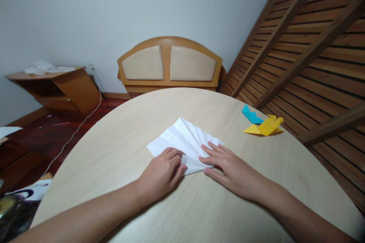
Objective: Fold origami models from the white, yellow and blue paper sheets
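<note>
Before us, the table [114,148] bears white paper [182,136]; blue origami [251,115] and yellow origami [266,127] lie to its right. Our left hand [164,171], fingers curled, pinches the near fold; our right hand [228,163], fingers spread, rests on the paper.

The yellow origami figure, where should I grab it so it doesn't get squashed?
I'd pinch the yellow origami figure gently by its bulky folded middle, coming from the near side. The blue origami piece is close by at the far left, and the yellow one's pointed left tip looks thin, so it might bend.
</note>
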Demonstrator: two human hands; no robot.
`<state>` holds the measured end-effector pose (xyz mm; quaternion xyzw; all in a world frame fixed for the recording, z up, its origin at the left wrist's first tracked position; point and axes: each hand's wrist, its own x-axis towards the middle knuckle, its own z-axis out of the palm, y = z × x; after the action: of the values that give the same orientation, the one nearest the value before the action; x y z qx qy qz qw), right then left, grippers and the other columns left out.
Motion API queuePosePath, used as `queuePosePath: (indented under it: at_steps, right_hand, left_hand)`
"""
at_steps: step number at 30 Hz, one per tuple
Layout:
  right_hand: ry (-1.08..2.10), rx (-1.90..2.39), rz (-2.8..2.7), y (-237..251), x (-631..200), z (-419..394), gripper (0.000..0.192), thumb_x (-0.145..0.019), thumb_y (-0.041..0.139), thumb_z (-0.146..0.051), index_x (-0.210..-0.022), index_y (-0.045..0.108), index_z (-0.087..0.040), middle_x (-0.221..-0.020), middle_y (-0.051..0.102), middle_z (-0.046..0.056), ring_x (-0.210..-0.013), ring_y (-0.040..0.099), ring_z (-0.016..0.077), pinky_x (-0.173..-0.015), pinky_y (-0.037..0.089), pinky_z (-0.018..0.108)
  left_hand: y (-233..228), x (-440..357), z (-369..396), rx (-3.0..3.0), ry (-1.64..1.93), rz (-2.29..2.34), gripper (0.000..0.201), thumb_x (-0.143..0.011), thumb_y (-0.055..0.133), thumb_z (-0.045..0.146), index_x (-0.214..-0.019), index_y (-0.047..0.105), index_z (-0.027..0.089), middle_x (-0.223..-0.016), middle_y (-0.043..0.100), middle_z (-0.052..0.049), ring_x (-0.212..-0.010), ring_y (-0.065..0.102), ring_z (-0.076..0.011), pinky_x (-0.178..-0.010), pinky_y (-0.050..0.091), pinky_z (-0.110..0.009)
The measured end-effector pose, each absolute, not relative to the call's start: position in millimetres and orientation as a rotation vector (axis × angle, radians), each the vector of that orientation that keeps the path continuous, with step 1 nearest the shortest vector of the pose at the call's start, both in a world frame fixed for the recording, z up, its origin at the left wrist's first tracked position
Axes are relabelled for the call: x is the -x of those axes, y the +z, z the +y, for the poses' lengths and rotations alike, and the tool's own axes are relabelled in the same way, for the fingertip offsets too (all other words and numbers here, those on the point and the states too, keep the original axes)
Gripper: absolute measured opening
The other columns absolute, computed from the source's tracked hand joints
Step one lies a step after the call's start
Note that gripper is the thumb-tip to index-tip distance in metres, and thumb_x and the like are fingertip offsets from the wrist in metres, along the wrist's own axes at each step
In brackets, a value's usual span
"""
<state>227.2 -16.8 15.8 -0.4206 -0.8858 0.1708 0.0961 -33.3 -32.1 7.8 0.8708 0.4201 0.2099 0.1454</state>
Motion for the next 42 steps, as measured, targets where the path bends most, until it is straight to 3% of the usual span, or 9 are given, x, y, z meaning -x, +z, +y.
queuePosePath:
  at_steps: [2,5,12,26,36,42]
  right_hand:
    - [0.521,1.266,-2.548,14.9,-224.8,-15.4,0.03,-0.099,0.053,-0.045,-0.113,0.073,-0.028,-0.147,0.056,0.008,-0.144,0.039,0.0317,-0.117,0.031,0.057]
    - [0.526,1.307,-2.425,11.0,-220.6,-14.5,0.021,-0.096,0.059,-0.04,-0.091,0.071,-0.024,-0.14,0.062,0.008,-0.139,0.047,0.031,-0.114,0.037,0.054]
    - [0.463,1.321,-2.349,1.3,-216.7,-13.2,0.019,-0.094,0.06,-0.032,-0.078,0.063,-0.022,-0.135,0.062,0.01,-0.13,0.054,0.0294,-0.108,0.042,0.052]
    - [0.335,1.356,-2.341,-0.8,-209.6,-16.5,0.008,-0.092,0.061,-0.023,-0.084,0.059,-0.021,-0.126,0.063,0.011,-0.124,0.055,0.0288,-0.102,0.045,0.05]
    - [0.355,1.351,-2.356,3.0,-208.1,-17.3,0.019,-0.096,0.049,-0.02,-0.08,0.058,-0.021,-0.128,0.062,0.013,-0.124,0.056,0.0281,-0.104,0.045,0.051]
    - [0.35,1.394,-2.372,4.5,-206.9,-17.1,0.015,-0.092,0.052,-0.018,-0.078,0.058,-0.02,-0.131,0.061,0.014,-0.126,0.055,0.029,-0.104,0.045,0.051]
  left_hand:
    - [7.6,31.8,-29.9,-2.476,0.619,1.281,0.023,-0.099,0.049,0.026,-0.08,0.059,0.017,-0.1,0.067,-0.008,-0.099,0.06,-0.0234,-0.088,0.053,-0.039]
    - [7.2,29.8,-26.4,-2.456,0.643,1.347,0.022,-0.098,0.05,0.024,-0.079,0.059,0.017,-0.096,0.065,-0.008,-0.099,0.057,-0.0239,-0.086,0.051,-0.038]
    - [10.0,27.2,-17.2,-2.512,0.505,1.523,0.025,-0.1,0.048,0.029,-0.081,0.06,0.017,-0.087,0.066,-0.007,-0.087,0.059,-0.0225,-0.078,0.049,-0.036]
    - [14.6,21.2,-6.9,-2.607,0.335,1.675,0.025,-0.097,0.056,0.034,-0.081,0.063,0.016,-0.093,0.066,-0.008,-0.085,0.062,-0.0219,-0.072,0.05,-0.033]
    - [13.7,23.0,-4.0,-2.514,0.448,1.631,0.023,-0.094,0.06,0.034,-0.08,0.062,0.017,-0.092,0.065,-0.007,-0.084,0.06,-0.0215,-0.073,0.048,-0.033]
    - [14.1,25.2,-0.7,-2.404,0.491,1.581,0.021,-0.09,0.066,0.031,-0.075,0.063,0.016,-0.089,0.063,-0.007,-0.085,0.06,-0.0218,-0.075,0.048,-0.033]
